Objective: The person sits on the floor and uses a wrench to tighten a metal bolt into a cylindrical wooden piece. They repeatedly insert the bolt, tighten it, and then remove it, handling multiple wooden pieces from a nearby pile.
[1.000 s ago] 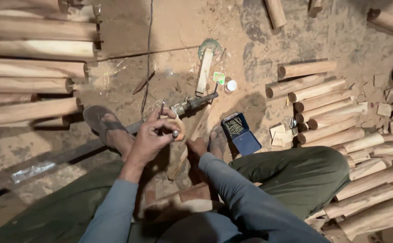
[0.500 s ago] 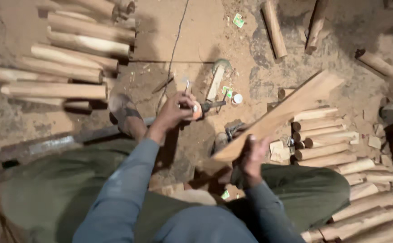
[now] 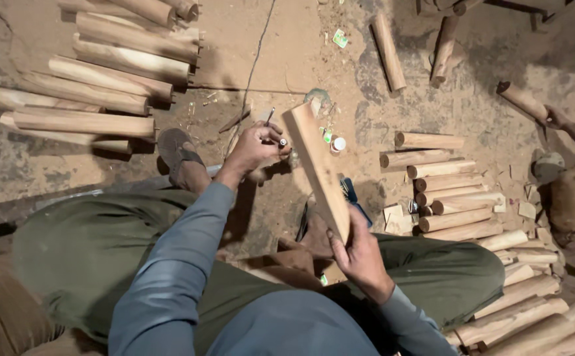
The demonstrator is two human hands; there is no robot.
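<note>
Since the earlier frame, the long flat pale wooden board (image 3: 318, 170) has been swung from a low slant toward the right into a steeper line running up and away from the grip, and the left hand (image 3: 256, 148) has stayed out in front by the small tool.

Head view: the board is held at its near end by the right hand (image 3: 360, 254), whose fingers are wrapped round the edge and closed on the wood (the thumb lies along the near face). From that grip the board rises up and to the left, its far end ending just beside the left hand. The left hand is closed around a small dark metal tool (image 3: 281, 141), though what kind of tool it is cannot be told; a thin dark rod (image 3: 269, 116) sticks out just beyond the knuckles. Right of the right-hand grip, a row of short round wooden billets (image 3: 455, 204) lies stacked on the dirt floor (image 3: 300, 53). Left of the left-hand grip, longer pale round wooden logs (image 3: 96, 86) lie side by side. Between the two hands and just past the board, a small white round cap (image 3: 338, 144) rests on the ground. At the far right edge, another person's hand (image 3: 556, 118) touches a log.
</note>
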